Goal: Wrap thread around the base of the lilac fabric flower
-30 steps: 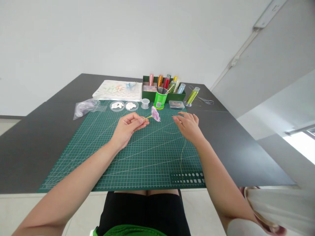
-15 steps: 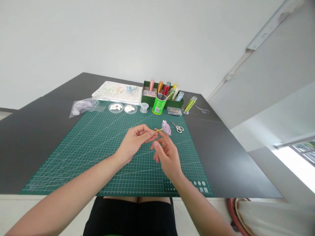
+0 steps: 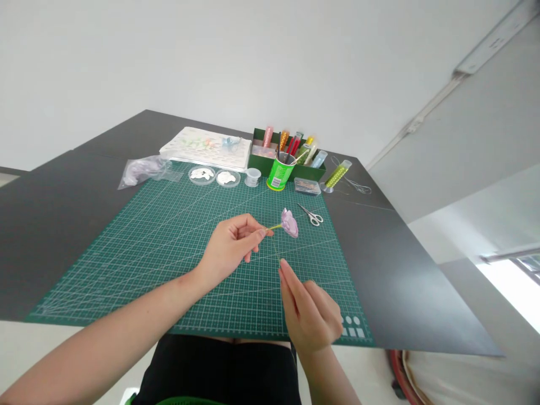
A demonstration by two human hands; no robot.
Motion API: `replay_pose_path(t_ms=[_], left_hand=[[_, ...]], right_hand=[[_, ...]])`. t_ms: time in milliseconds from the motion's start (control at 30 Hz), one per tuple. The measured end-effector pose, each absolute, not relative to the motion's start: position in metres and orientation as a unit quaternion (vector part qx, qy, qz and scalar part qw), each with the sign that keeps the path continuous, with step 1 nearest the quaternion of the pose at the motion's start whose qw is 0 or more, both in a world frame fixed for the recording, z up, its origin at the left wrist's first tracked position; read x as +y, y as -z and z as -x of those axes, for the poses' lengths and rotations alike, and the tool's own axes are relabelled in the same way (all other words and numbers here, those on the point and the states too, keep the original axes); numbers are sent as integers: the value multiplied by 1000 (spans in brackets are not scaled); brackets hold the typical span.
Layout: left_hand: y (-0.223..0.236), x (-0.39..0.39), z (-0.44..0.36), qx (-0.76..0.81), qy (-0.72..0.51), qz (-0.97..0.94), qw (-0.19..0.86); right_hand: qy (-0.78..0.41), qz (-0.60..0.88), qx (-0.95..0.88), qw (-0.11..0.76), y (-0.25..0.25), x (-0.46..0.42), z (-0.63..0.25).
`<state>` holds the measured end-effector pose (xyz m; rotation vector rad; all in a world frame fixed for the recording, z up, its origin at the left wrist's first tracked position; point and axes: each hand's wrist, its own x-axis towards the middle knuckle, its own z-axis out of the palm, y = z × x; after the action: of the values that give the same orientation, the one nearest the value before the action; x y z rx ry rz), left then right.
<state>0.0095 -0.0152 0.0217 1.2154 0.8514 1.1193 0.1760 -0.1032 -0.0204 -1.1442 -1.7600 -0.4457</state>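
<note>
Right hand (image 3: pixel 310 312) has dropped back, fingers pinched; left hand (image 3: pixel 231 245) fingers grip the flower stem (image 3: pixel 275 226).

Bright soft daylight, sharp, edges warped

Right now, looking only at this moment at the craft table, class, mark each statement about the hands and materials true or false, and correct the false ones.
1. The left hand pinches the stem of a purple flower. True.
2. The right hand holds the scissors. False: the scissors lie on the cutting mat, untouched.
3. A green can stands at the mat's far edge. True.
4. The two small round dishes sit right of the can. False: they sit left of it.
5. The mat is red. False: it is green.
</note>
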Motion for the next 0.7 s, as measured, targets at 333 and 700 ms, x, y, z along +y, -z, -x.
replay_pose_path(t_ms=[333,700], left_hand=[[-23,-19,-10,361,-471,-543,594],[-20,-22,-11,422,-423,-609,522]], right_hand=[[208,387,-821,365,20,-103,-192],[281,201,-894,285,-79,-78,-199]])
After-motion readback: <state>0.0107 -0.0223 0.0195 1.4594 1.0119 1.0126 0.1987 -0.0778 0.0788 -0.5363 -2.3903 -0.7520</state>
